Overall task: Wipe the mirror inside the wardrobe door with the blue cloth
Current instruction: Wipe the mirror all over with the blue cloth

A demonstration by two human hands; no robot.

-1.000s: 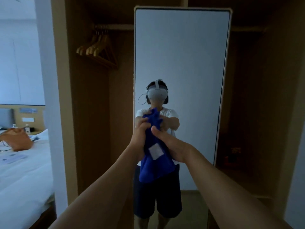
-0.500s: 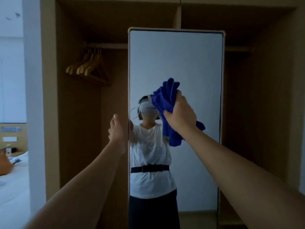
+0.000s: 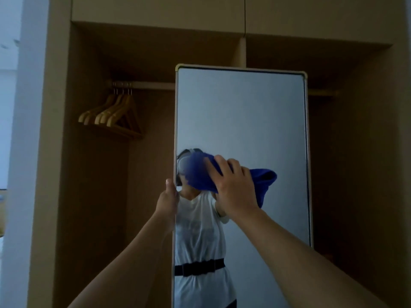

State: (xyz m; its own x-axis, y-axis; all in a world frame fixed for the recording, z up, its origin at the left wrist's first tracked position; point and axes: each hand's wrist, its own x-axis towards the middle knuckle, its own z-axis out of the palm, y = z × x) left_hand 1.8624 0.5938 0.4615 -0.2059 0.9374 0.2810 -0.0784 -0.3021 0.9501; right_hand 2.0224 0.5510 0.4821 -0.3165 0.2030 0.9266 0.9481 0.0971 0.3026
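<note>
- The hangers hang on the rail in the left bay of the wardrobe, well apart from my hands.
- My left hand grips the left edge of the mirror, thumb upright along the frame, forearm reaching up from below.
- The mirror stands tall, long axis upright; bare glass lies above and to the right.
- The blue cloth lies bunched across the glass at mid-height, its tail hanging down on the right.
- My right hand presses the cloth, fingers spread and bent over it, pointing up-left.
</note>
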